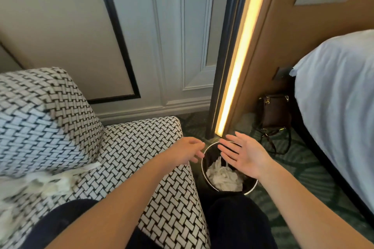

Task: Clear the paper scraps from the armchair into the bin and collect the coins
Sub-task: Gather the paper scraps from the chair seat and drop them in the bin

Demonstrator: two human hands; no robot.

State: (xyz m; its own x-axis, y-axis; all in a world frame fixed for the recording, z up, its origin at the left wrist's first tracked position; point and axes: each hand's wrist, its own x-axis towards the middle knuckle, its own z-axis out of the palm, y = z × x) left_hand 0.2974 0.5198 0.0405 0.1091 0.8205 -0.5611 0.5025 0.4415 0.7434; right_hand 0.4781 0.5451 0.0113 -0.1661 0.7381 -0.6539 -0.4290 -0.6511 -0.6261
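- Left hand point(187, 150) by the bin point(251, 187) rim, grip apart, holding nothing.
- Right hand point(245, 155) over the bin, grip apart too.
- Scraps point(224, 178) lie in the bin.
- Blurry scraps on the armchair point(131, 147).

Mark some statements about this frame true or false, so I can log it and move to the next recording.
1. The bin already holds paper scraps. True.
2. Both hands grip paper. False: the left hand and the right hand are open over the bin and hold nothing.
3. The seat of the chair is free of scraps. False: white scraps lie on the armchair.
4. A dark handbag sits on the floor beside the bed. True.
5. The bin stands on the armchair. False: it stands on the floor beside it.
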